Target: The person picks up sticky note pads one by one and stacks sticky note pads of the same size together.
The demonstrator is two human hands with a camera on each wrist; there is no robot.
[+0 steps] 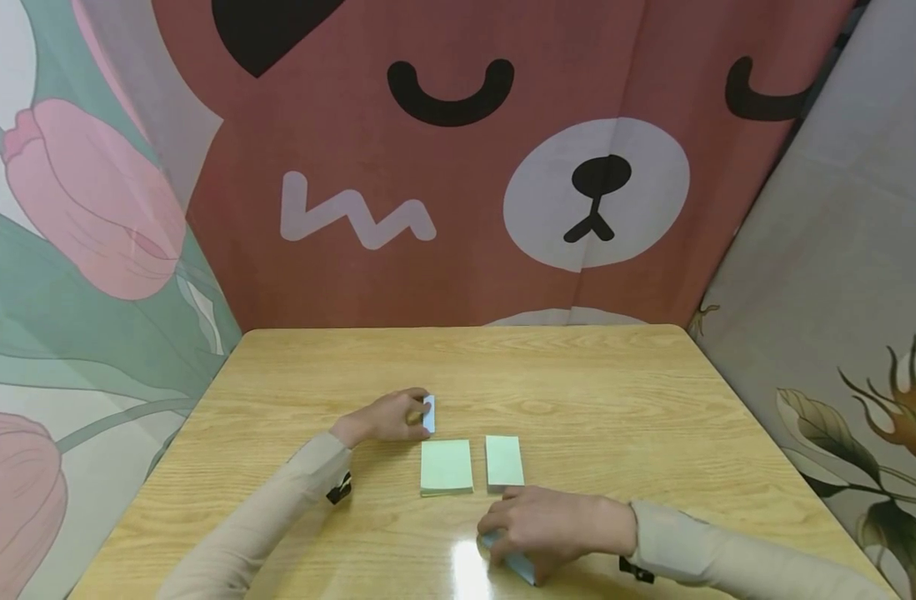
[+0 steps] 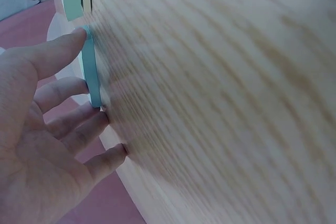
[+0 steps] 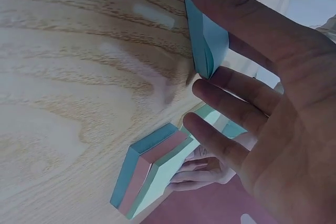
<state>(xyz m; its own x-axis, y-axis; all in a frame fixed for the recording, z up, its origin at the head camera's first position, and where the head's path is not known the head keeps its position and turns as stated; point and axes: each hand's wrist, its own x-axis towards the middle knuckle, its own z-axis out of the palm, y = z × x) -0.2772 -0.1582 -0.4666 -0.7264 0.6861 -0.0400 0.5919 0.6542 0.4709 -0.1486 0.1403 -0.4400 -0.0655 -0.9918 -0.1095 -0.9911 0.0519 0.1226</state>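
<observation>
On the far side of the pads, my left hand pinches a narrow light-blue sticky-note pad between thumb and fingers. The left wrist view shows the thumb at one end of this blue pad and fingertips at the other. Near the front, my right hand grips another blue sticky-note pad by its ends, its sheets bowing slightly apart. Between the hands lie a square green sticky-note pad and a narrower green-topped stack, whose side shows blue, pink and green layers.
The pads lie on a wood-grain table. A curtain with a bear face hangs behind the far edge, with flower-print cloths at the left and right. A bright reflection lies by the right hand.
</observation>
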